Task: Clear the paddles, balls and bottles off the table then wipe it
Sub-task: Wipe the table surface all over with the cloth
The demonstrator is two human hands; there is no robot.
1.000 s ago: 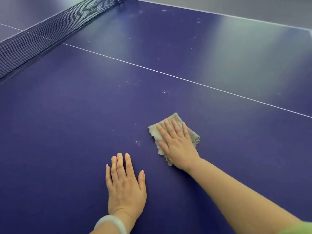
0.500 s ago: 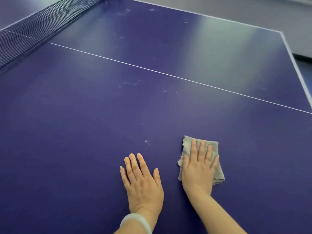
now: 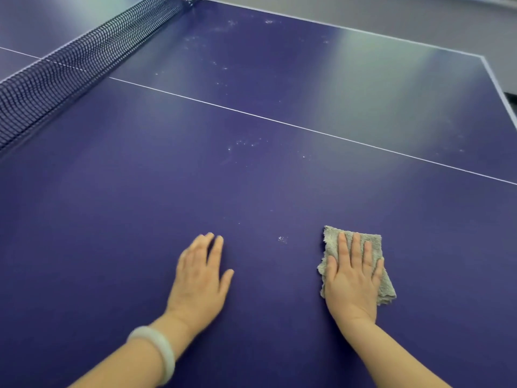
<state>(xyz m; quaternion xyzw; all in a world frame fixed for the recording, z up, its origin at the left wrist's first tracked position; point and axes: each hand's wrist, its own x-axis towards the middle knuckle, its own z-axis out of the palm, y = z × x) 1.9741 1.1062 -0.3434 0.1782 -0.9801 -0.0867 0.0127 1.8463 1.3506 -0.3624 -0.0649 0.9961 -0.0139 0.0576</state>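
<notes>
Blue table-tennis table [image 3: 140,247] under soft light, grey floor beyond the far edge, black net [image 3: 70,65] running along the left side. No paddles, no balls, no bottles anywhere on the visible part, so clearing judged as done; only wiping left. Wiping judged as partly done at most: pale specks and smears [image 3: 246,142] near the white centre line [image 3: 279,123], more dusty marks [image 3: 212,40] on the far half close to the net, and one small white spot [image 3: 282,238] between the two hands. Other side of the net mostly out of view, so impossible to tell its condition.

Right hand [image 3: 351,281] flat on the grey cloth [image 3: 361,266], fingers spread and stretched, pressing it down on the table, not clenched around it. Cloth folded, lying near the person's edge, to the right of the white spot, edges showing around the palm. Left hand [image 3: 200,278] also flat on the bare table, fingers released and slightly blurred, holding nothing, well apart from the cloth. Pale bangle [image 3: 156,351] on the left wrist.

Count: one table, one net, one cloth, two hands, one bangle, zero paddles, zero balls, zero bottles in view.
</notes>
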